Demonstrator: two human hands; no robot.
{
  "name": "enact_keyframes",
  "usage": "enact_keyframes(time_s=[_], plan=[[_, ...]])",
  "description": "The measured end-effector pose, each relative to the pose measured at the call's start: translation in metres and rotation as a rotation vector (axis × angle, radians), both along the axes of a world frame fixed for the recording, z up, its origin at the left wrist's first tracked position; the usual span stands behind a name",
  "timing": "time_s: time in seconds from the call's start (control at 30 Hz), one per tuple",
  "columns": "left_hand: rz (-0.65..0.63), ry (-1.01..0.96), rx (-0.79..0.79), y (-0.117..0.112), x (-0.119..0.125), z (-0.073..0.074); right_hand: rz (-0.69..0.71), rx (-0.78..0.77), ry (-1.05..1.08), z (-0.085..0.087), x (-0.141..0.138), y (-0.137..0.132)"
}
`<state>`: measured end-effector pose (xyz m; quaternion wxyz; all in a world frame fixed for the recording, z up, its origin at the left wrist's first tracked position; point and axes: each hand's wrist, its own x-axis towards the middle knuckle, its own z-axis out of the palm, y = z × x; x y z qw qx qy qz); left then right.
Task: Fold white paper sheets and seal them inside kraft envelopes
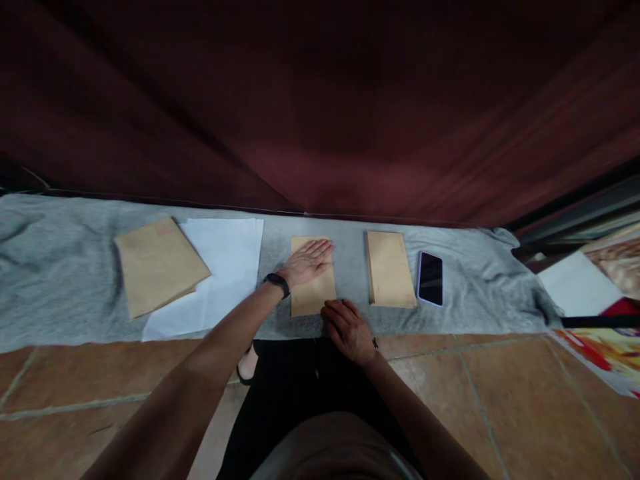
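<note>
Small brown envelope [313,298] lies flat on the grey cloth [60,267], centre of view, long side running away from the person. It's plain tan paper, narrow rectangle, edges crisp; no print can be made out. Left hand [307,261] lies on its far half, palm down, fingers straight and together, flat and not gripping anything. Black wristband [278,283] on that wrist. Right hand [347,329] sits at the envelope's near right corner, knuckles up, fingers bent, tips touching the corner and the cloth edge; can't tell if it pinches the paper or only rests there.

Just right of it, apart, a second brown envelope [390,270] of similar shape, looks thicker, maybe a stack. Beside that a dark phone [431,279], screen up and off. To the left, white paper sheets [227,267] with a larger brown envelope [157,265] lying skewed, partly over them. Cloth is spread on a brown tiled floor [500,400]. Dark red curtain [350,133] behind the cloth
</note>
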<state>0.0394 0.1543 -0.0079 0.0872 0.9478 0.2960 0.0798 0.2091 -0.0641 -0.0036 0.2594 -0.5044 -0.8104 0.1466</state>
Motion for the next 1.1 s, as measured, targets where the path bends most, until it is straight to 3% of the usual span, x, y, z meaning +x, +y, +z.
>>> enact_keyframes(time_s=[0.3,0.7,0.9,1.1], plan=[[-0.077,0.004,-0.009,-0.052,-0.012,-0.001,-0.034,0.043,0.033,-0.003,-0.001,0.000],[-0.183,-0.005,-0.026,-0.125,-0.030,0.014,-0.128,0.020,-0.010,-0.006,-0.005,-0.001],[-0.209,0.011,-0.049,-0.140,-0.038,0.024,-0.117,0.051,0.003,-0.007,-0.005,-0.003],[-0.215,0.025,-0.043,-0.150,-0.050,0.023,-0.121,0.051,0.004,-0.007,-0.004,-0.004]])
